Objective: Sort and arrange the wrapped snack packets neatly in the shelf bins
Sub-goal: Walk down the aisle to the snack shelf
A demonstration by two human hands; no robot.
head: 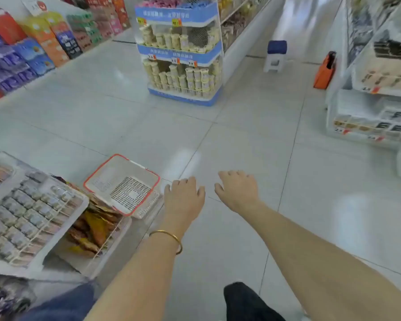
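Pale glossy floor tiles (241,135) run under me down a shop aisle. Nearest, at the bottom edge, a dark trouser knee (243,302). Both forearms reach forward over the tiles. Left hand (183,198) and right hand (237,189) hang side by side, palms down, fingers loose, holding nothing, close but not touching. Thin gold bangle (169,237) on the left wrist. Low on my left, the shelf bins: grey-silver snack packets (26,216) stand in wire-divided rows in the upper bin, and orange-brown packets (95,228) lie jumbled in the bin below and to its right. White basket with a red rim (123,184) sits tilted at the end of those bins, just left of my left hand. Further off, a blue display stand (183,54) with rows of pale cups stands mid-aisle. Stacked coloured packs (33,42) far left, white shelving (368,112) far right, an orange bag (324,72) leaning against it. Blue-topped stool (276,56) beyond; details there are blurred.
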